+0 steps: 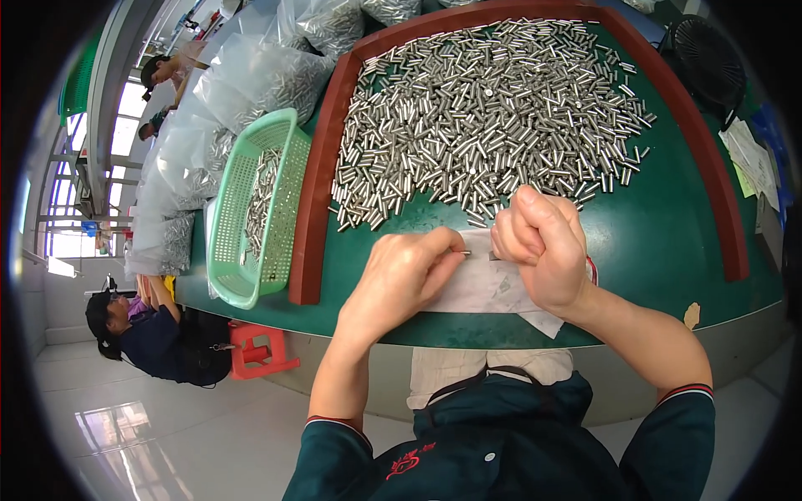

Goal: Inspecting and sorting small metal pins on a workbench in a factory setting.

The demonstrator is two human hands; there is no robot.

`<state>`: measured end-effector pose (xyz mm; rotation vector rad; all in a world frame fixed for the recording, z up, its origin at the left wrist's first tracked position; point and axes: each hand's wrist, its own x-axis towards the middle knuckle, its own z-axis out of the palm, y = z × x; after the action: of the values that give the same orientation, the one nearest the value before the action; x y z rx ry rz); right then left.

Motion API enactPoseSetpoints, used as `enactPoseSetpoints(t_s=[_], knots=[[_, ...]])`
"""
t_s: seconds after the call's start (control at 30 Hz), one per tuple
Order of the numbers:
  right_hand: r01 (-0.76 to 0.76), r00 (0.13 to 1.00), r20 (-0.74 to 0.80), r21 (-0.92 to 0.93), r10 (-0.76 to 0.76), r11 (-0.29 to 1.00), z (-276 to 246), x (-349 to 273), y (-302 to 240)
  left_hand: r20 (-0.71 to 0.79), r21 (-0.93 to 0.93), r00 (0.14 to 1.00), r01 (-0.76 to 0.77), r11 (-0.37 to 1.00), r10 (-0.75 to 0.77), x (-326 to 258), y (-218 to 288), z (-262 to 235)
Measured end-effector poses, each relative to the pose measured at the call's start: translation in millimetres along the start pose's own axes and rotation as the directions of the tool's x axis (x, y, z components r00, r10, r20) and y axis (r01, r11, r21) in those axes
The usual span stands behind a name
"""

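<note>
My left hand (pixel 405 271) is closed, thumb and fingertips pinching a short shiny metal pin (pixel 465 252) whose end sticks out to the right. Facing it, my right hand (pixel 547 246) is curled into a fist with the thumb on top. A small grey end shows below its fingers, but the inside of the fist is hidden. Under both hands a whitish, smudged cloth (pixel 484 288) lies on the green tabletop (pixel 643 250). Just beyond the hands spreads a large heap of loose metal pins (pixel 493 108).
A red-brown raised frame (pixel 316 209) borders the heap on three sides. Left of it stands a green basket (pixel 280 242) holding more pins. Clear bags of pins (pixel 276 75) line the far left. A black fan (pixel 708 63) and papers (pixel 749 159) sit right. Co-workers (pixel 159 338) are at left.
</note>
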<state>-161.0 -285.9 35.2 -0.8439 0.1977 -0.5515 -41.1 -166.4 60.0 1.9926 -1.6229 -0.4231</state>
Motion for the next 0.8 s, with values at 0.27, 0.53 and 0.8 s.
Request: enactPoseSetpoints(t_s=[0.27, 0.53, 0.8], knots=[[0.054, 0.998, 0.043, 0.007, -0.054, 0.999, 0.2, -1.4, 0.0, -0.044, -0.167, 0.990, 0.127, 0.978, -0.136, -6.6, -0.4, 24.1], [0.028, 0.999, 0.035, 0.030, -0.029, 0.999, 2.8, -0.8, 1.5, -0.072, -0.165, 0.988, 0.120, 0.979, -0.133, -7.9, -0.9, 25.2], [0.036, 0.999, 0.017, 0.025, -0.036, 0.999, 4.8, -3.4, 0.6, -0.080, -0.171, 0.987, 0.123, 0.978, -0.138, -8.5, -0.8, 25.8]])
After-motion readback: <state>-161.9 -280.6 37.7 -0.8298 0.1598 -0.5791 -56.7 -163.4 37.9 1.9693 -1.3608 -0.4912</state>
